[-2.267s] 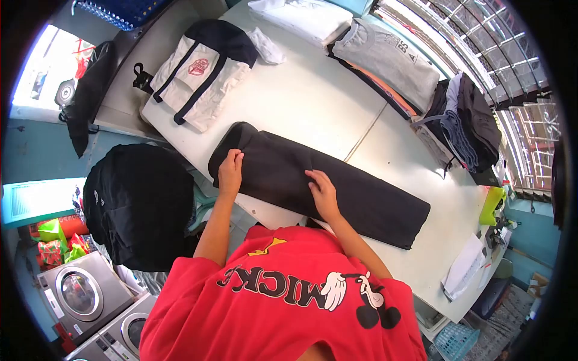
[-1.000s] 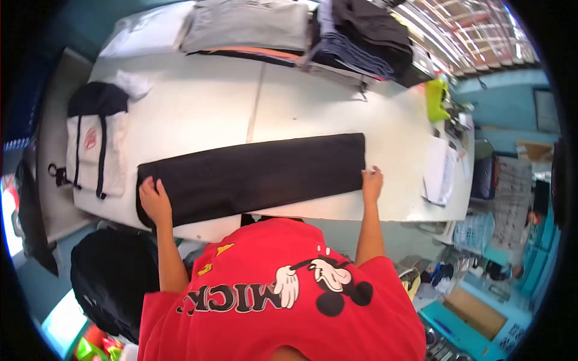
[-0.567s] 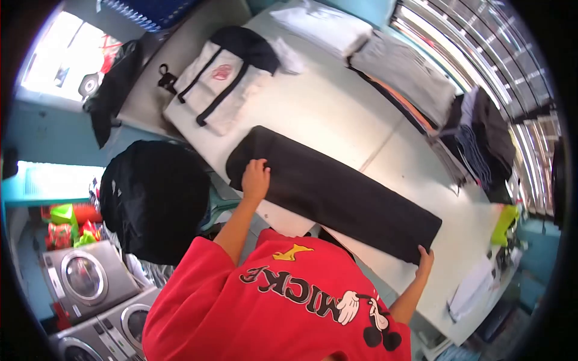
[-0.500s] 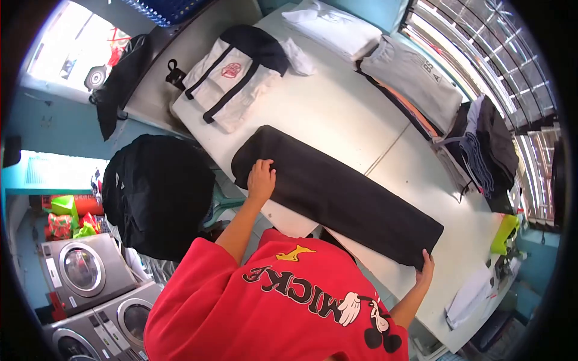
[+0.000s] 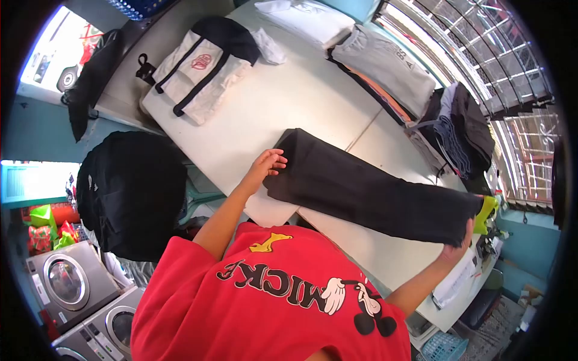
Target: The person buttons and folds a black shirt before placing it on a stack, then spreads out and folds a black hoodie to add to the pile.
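A long, folded black garment (image 5: 373, 189) lies across the white table in front of me; its exact kind is hidden by the folds. My left hand (image 5: 265, 166) is at the garment's left end, with its fingers loosely bent and apart. At the opposite end, my right hand (image 5: 460, 243) grips the edge of the cloth, somewhat smeared by motion. That right end looks raised and pulled toward the table's right side.
On the white table (image 5: 253, 114) lie a cream and black tote bag (image 5: 201, 69), folded white cloth (image 5: 304, 23), a grey garment (image 5: 385, 65) and a dark clothes pile (image 5: 469, 129). A black-covered bundle (image 5: 132, 192) stands left, above front-loading machines (image 5: 66, 280).
The garment has moved right, its right end drawn out and lifted by my right hand. My left hand's fingers have come off the cloth's top. The view has shifted too.
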